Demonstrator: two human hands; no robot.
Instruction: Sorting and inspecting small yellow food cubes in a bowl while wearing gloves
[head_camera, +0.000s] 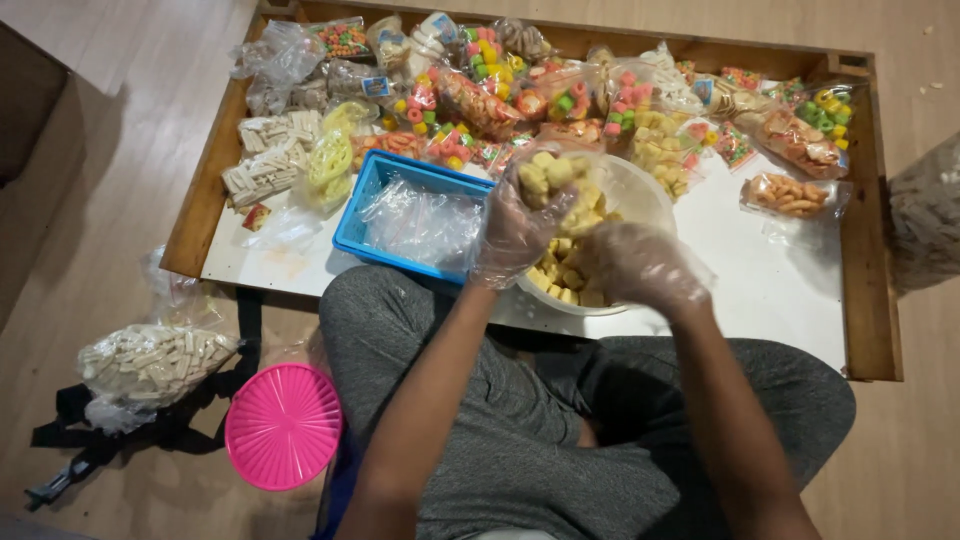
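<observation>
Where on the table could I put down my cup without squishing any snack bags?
The bare white table to the right of the bowl, below the bag of orange crackers, is free. A smaller patch lies left of the blue basket. The back half is crowded with snack bags.

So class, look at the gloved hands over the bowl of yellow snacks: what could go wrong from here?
The left hand holds a heaped fistful of yellow snacks above the white bowl; pieces might tumble onto the table. The bowl overhangs the table's near edge, so the right hand pressing inside could tip it. The loose plastic gloves may slip.
</observation>
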